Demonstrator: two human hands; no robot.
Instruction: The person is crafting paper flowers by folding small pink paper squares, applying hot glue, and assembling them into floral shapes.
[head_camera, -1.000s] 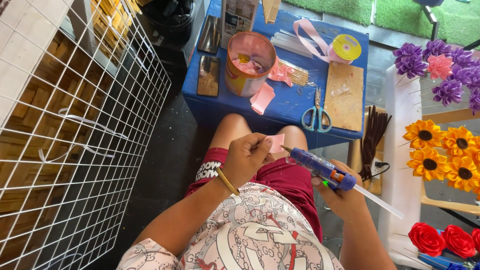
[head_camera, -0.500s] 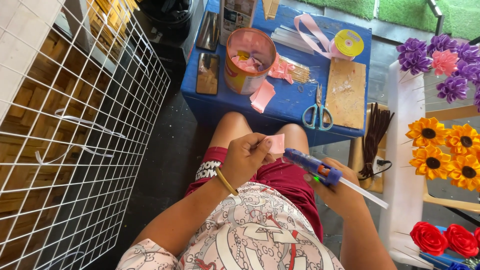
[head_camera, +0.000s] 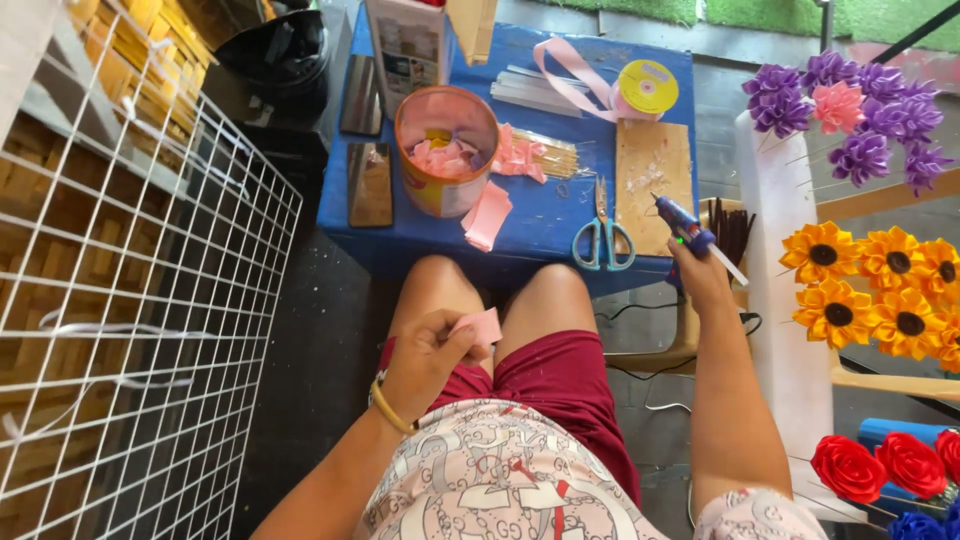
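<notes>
My left hand (head_camera: 425, 355) pinches a small folded piece of pink ribbon (head_camera: 480, 325) above my lap. Out to the right, my right hand (head_camera: 698, 280) grips a blue glue gun (head_camera: 683, 222), its nozzle pointing toward the wooden board (head_camera: 652, 170) on the low blue table (head_camera: 540, 215). On that table stand an orange tub (head_camera: 445, 150) with pink ribbon pieces in it, blue-handled scissors (head_camera: 603, 235), a roll of pink ribbon (head_camera: 645, 88) and a bundle of thin sticks (head_camera: 545, 155).
A white wire grid panel (head_camera: 130, 320) leans at my left. Two dark phones (head_camera: 368, 140) lie on the table's left side. At the right, a white foam block (head_camera: 780, 300) holds purple (head_camera: 860, 110), yellow sunflower (head_camera: 880, 285) and red rose (head_camera: 880, 465) ribbon flowers.
My right hand has carried the glue gun away from the ribbon piece, up and to the right toward the table edge. My left hand has stayed over my lap with the pink piece.
</notes>
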